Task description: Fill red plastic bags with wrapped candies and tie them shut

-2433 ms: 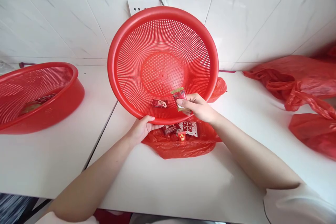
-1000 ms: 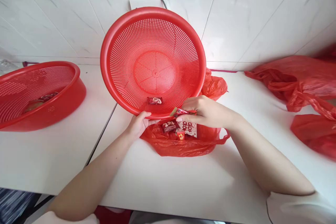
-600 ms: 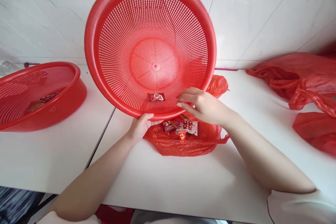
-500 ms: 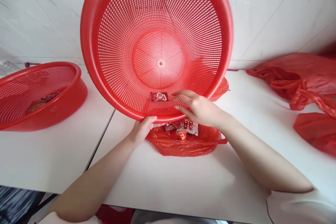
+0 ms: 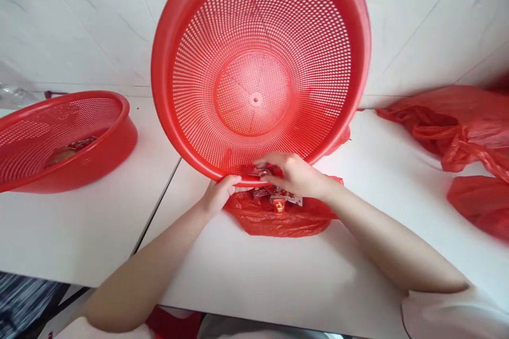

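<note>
Head view: the tilted red basket (image 5: 254, 77) is gripped at its lower rim by the left hand (image 5: 217, 195). Inside, to its right, a dark packet (image 5: 257, 171) is bracketed by the half-curled right hand (image 5: 296, 175); whether pinched cannot be told. Under that hand, wrapped sweets (image 5: 279, 205) are held by a red bag (image 5: 278, 226).

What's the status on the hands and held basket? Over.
Left hand holding basket by rim. Right hand at packet inside, grip unclear. Bag below, partly hidden by right hand.
</note>
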{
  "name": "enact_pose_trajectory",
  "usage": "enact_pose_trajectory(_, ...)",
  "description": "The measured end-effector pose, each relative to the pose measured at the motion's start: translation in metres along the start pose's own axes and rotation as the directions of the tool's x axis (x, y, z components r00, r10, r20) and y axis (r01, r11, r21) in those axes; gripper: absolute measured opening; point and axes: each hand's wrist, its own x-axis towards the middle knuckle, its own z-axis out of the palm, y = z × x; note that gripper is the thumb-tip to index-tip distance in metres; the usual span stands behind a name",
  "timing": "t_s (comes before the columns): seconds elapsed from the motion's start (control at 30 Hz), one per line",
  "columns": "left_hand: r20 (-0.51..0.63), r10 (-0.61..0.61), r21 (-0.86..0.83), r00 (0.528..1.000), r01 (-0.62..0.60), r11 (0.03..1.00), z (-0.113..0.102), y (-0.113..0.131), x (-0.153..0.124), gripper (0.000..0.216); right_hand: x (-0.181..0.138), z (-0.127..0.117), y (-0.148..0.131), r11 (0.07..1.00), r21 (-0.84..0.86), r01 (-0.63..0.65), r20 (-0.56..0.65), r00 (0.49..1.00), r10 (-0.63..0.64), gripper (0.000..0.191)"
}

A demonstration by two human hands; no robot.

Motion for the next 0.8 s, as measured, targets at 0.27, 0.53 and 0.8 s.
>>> enact_pose_trajectory(0.27,-0.110,0.103,-0.052,0.989,-0.109,0.993,-0.015,0.012,0.011,0.045,0.004,-0.005,0.010,0.793,0.575,-0.202,-0.094,0.946,0.309,0.037)
enact_pose_trajectory(0.53,-0.122,0.107,-0.031,0.987,-0.112,0.993,-0.017,0.025,0.012,0.031,0.004,-0.004,-0.001,0.864,0.487,-0.132,-0.171,0.955,0.242,0.027)
enact_pose_trajectory(0.8,-0.051,0.080,-0.039,0.995,-0.082,0.996,-0.025,0.026,0.013,0.032,0.000,-0.006,-0.006,0.973,0.226,-0.048,-0.142,0.986,0.082,0.020)
